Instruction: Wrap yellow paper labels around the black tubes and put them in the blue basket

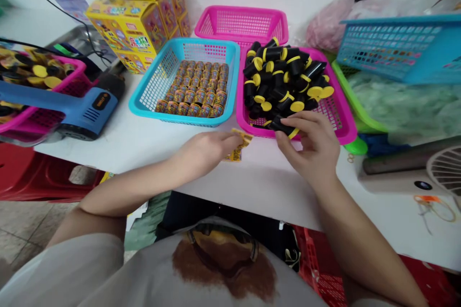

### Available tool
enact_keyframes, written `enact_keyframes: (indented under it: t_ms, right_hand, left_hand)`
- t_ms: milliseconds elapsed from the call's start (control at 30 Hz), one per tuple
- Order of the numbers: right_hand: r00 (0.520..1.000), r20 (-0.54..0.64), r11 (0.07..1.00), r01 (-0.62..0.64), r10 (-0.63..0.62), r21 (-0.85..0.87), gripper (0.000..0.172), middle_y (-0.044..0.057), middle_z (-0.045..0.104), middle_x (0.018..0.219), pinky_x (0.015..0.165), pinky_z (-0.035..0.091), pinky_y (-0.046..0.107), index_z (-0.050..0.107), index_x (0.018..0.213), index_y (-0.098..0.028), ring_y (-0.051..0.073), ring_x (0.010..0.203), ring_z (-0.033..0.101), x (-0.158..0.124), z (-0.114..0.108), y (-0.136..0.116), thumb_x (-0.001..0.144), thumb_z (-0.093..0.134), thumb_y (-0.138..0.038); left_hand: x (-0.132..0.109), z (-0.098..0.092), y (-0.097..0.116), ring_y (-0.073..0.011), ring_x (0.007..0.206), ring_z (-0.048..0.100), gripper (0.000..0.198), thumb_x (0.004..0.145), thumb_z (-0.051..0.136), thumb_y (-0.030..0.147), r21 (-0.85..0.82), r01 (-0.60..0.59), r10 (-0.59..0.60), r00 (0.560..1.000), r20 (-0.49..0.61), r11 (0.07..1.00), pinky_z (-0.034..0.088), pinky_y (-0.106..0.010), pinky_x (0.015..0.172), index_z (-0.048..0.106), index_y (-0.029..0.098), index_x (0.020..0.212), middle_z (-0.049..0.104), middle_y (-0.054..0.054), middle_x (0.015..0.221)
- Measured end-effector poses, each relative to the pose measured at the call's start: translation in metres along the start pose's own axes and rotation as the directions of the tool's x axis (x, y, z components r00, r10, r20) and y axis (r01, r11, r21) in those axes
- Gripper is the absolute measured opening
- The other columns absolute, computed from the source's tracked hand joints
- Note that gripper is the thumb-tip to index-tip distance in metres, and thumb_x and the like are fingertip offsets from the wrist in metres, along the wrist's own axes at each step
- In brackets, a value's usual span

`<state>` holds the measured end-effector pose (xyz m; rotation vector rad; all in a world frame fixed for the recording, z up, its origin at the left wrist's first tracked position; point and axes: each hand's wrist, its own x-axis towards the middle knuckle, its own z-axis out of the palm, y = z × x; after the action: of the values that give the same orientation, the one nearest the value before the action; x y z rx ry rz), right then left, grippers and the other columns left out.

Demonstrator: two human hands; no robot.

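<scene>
My left hand [212, 149] pinches a yellow printed label [245, 137] just above the white table. Beneath it lies another yellow printed label [236, 155]. At the front rim of the pink basket [349, 127], my right hand [313, 146] has its thumb and fingers closed on a small black canister [279, 126] with a yellow lid. Many more black canisters [277, 72] with yellow lids are heaped in that basket. To its left, a blue basket [144, 91] holds rows of canisters [194, 91] wrapped in printed labels.
A blue heat gun [90, 110] lies at the left beside a pink basket [72, 81] of canisters. Yellow printed boxes [126, 29] are stacked behind. An unfilled pink basket [241, 14] stands at the back. On the right are a blue basket [428, 53] and a fan [414, 168].
</scene>
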<state>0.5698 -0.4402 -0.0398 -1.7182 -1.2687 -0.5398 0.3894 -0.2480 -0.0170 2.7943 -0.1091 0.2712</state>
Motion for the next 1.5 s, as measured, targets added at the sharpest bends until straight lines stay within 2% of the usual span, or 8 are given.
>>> enact_keyframes:
  t_ms: [167,300,500,633,800,933,1167,1500]
  right_hand:
    - [0.998,0.044,0.996,-0.041,0.038,0.08,0.025,0.007,0.074,0.11,0.093,0.063,0.05,0.073,0.115,-0.032,0.028,0.106,0.073,-0.005,0.005,-0.001,0.091,0.077,-0.026]
    - [0.984,-0.003,0.903,-0.16,0.176,0.399,0.039,0.004,0.073,0.112,0.083,0.064,0.036,0.066,0.121,-0.032,0.02,0.101,0.073,-0.009,0.011,-0.002,0.086,0.082,-0.026]
    - [0.945,0.19,0.791,-0.327,0.267,0.517,0.026,0.003,0.074,0.108,0.07,0.064,0.031,0.073,0.115,-0.032,0.017,0.09,0.072,-0.009,0.004,-0.013,0.091,0.079,-0.026]
    - [0.927,0.238,0.749,-0.375,0.29,0.547,0.023,0.0,0.074,0.095,0.06,0.063,0.029,0.074,0.114,-0.033,0.015,0.075,0.07,-0.008,0.002,-0.016,0.092,0.079,-0.031]
    - [0.892,0.325,0.659,-0.451,0.314,0.601,0.023,0.0,0.073,0.085,0.053,0.063,0.029,0.073,0.11,-0.032,0.015,0.063,0.071,-0.008,0.0,-0.021,0.093,0.078,-0.046]
    - [0.886,0.385,0.618,-0.459,0.259,0.638,0.023,0.002,0.077,0.092,0.054,0.063,0.026,0.074,0.109,-0.03,0.015,0.068,0.074,-0.008,-0.001,-0.026,0.091,0.08,-0.044]
    - [0.89,0.428,0.636,-0.423,0.159,0.646,0.02,0.002,0.079,0.095,0.067,0.067,0.027,0.077,0.109,-0.031,0.016,0.084,0.078,-0.006,0.001,-0.028,0.091,0.082,-0.037]
    - [0.916,0.378,0.881,-0.284,0.133,0.379,0.037,0.002,0.08,0.113,0.093,0.066,0.039,0.079,0.113,-0.035,0.021,0.102,0.077,-0.01,0.0,-0.021,0.079,0.092,-0.028]
  left_hand:
    - [0.009,0.004,-0.003,-0.0229,0.081,0.081,0.025,0.094,0.056,0.001,0.086,0.05,-0.072,0.955,0.288,0.995,0.06,-0.027,0.069,0.076,0.014,0.089,0.082,-0.008,0.086]
    - [0.014,0.002,-0.009,-0.0195,0.083,0.081,0.008,0.096,0.067,0.016,-0.335,0.046,-0.051,0.999,-0.005,0.941,0.061,-0.025,0.071,0.071,0.018,0.089,0.082,-0.005,0.089]
    - [0.016,0.022,-0.012,-0.0133,0.044,0.067,0.051,0.095,0.065,0.067,-0.92,0.154,-0.304,0.952,0.04,0.36,0.049,-0.019,0.039,0.042,0.023,0.084,0.072,0.003,0.062]
    - [0.011,0.034,-0.018,-0.0088,0.043,0.058,0.059,0.105,0.033,0.073,-0.823,0.098,-0.184,0.983,-0.008,0.56,0.044,-0.02,0.043,0.051,0.021,0.085,0.066,0.002,0.06]
    - [0.006,0.039,-0.029,-0.0148,0.065,0.068,0.053,0.11,0.032,0.057,-0.515,-0.143,0.098,0.989,-0.113,0.845,0.052,-0.025,0.062,0.063,0.019,0.09,0.071,-0.004,0.072]
    - [0.005,0.044,-0.033,-0.0163,0.076,0.073,0.045,0.111,0.035,0.046,-0.467,-0.156,0.139,0.988,-0.071,0.87,0.057,-0.025,0.072,0.067,0.018,0.096,0.077,-0.006,0.082]
    - [0.004,0.04,-0.031,-0.018,0.083,0.077,0.075,0.107,0.022,0.068,-0.418,-0.259,0.187,0.961,-0.205,0.871,0.059,-0.026,0.074,0.073,0.014,0.111,0.081,-0.013,0.094]
    - [0.01,0.041,-0.027,-0.0205,0.108,0.076,0.052,0.104,0.062,0.038,-0.677,-0.062,0.066,0.998,-0.02,0.734,0.06,-0.031,0.095,0.053,0.022,0.153,0.078,-0.009,0.115]
